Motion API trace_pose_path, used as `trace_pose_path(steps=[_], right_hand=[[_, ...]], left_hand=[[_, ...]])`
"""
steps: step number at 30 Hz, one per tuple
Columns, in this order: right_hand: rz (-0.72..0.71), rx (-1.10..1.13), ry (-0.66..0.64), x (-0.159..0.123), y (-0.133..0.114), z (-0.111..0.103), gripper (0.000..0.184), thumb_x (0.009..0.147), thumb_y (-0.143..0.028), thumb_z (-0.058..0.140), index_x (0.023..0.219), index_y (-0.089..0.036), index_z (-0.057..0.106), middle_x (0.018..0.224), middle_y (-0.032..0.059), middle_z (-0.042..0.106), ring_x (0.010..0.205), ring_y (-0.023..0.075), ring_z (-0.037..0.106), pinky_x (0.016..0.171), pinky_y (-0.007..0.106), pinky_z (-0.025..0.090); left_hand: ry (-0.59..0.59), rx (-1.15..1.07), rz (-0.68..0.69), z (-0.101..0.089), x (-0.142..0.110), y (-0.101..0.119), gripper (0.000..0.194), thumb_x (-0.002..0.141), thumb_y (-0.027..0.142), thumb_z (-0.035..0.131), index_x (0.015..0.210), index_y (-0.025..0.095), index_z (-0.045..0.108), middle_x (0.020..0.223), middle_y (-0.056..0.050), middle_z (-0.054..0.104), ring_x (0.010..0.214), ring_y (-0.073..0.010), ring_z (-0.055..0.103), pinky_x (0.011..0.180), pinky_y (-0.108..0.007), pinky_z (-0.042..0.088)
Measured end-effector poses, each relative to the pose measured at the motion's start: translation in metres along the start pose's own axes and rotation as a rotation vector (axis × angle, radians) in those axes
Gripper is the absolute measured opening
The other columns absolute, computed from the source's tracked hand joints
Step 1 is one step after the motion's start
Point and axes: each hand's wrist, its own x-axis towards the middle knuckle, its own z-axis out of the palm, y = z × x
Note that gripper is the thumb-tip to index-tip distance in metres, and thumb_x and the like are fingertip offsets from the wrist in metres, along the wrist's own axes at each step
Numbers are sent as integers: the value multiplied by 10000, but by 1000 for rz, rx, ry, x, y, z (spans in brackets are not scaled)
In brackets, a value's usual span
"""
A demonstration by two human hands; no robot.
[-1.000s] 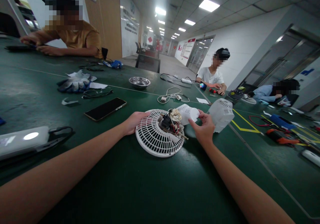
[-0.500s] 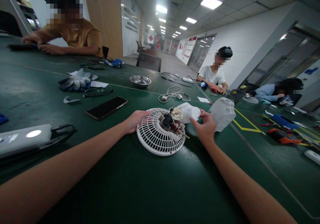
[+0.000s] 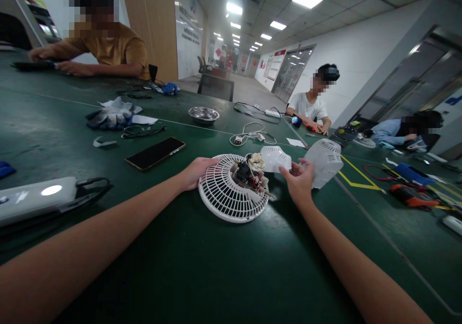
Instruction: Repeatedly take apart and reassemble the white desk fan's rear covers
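A white round fan grille [image 3: 224, 201] lies on the green table, with a bare motor [image 3: 247, 172] and coloured wires exposed on its back. My left hand [image 3: 198, 172] grips the grille's left rim, fingers underneath or behind it and partly hidden. Just right of the motor, a white slotted motor cover [image 3: 276, 159] is held at its right end by my right hand [image 3: 300, 177], thumb in front and fingers behind. Beyond that hand stands a larger white vented plastic housing [image 3: 322, 164], apart from the grille.
Left of the grille lie a phone [image 3: 156, 153], gloves [image 3: 114, 114] and a white device [image 3: 39, 199] with a black cable. Farther back are a metal bowl [image 3: 203, 115] and a white cable [image 3: 249, 137]. An orange-black tool [image 3: 411, 196] lies at right. Several people sit around the table.
The motor cover has turned in my right hand, so its round end no longer faces me and its side shows. My left hand stays on the grille rim. The view shifts slightly.
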Motion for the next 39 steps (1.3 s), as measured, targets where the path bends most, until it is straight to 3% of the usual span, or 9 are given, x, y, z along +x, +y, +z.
trace_pose_path(steps=[7,10,16,21,24,28,33,35,39], right_hand=[[-25,-242,-227,-2,7,-1,1041,577,-377,884,1495,-192,430,794,-26,678,651,225,637,762,476,591],[44,-282,-213,-2,2,1,1034,587,-384,863,1509,-191,437,755,-37,666,632,221,622,757,461,584],[313,297,-188,-8,-20,6,561,840,-595,559,1266,-231,543,981,75,744,777,284,729,649,438,607],[63,295,-303,-40,-52,13,711,883,-582,592,1498,-338,332,1370,91,647,1051,306,712,826,499,633],[-100,74,-460,-59,-70,15,996,806,-504,773,1592,-351,180,1304,98,677,1094,327,695,963,562,596],[-296,-123,-534,-66,-82,13,992,779,-413,833,1583,-355,255,1263,90,678,1084,334,688,1012,615,562],[-337,-175,-510,-61,-79,10,877,810,-386,784,1561,-356,331,1234,80,682,1008,304,700,954,581,597],[-349,-198,-528,-60,-78,10,868,809,-385,781,1559,-347,346,1297,89,666,1043,312,696,967,583,589],[-381,-231,-550,-60,-79,9,896,785,-383,802,1562,-350,357,1410,90,626,1162,347,662,1017,606,558]], left_hand=[[12,-10,-3,4,-3,2,155,955,153,649,1019,42,738,954,-176,775,792,-215,764,796,-343,641],[20,-9,-4,6,-5,3,156,965,146,629,1008,42,738,931,-166,775,765,-202,759,783,-334,640],[14,-13,2,8,-7,3,137,947,148,655,995,51,739,923,-164,775,753,-202,756,782,-338,636],[28,3,10,9,-7,3,142,952,153,643,979,56,743,935,-163,777,769,-203,755,790,-341,630],[31,11,27,8,-5,1,131,936,161,660,959,68,749,930,-167,779,786,-217,756,816,-362,622],[62,99,93,9,-3,-1,176,928,202,669,1033,85,748,1005,-172,775,878,-243,754,883,-397,597],[240,475,506,18,-20,6,480,783,189,819,1250,215,711,1417,-105,642,1385,-311,524,1105,-361,441],[94,635,635,26,-29,11,505,790,199,810,1280,253,701,1490,-63,596,1462,-307,430,1177,-367,347],[-155,855,638,42,-44,19,615,671,197,901,1255,223,711,1317,-100,702,1312,-335,565,1120,-373,381]])
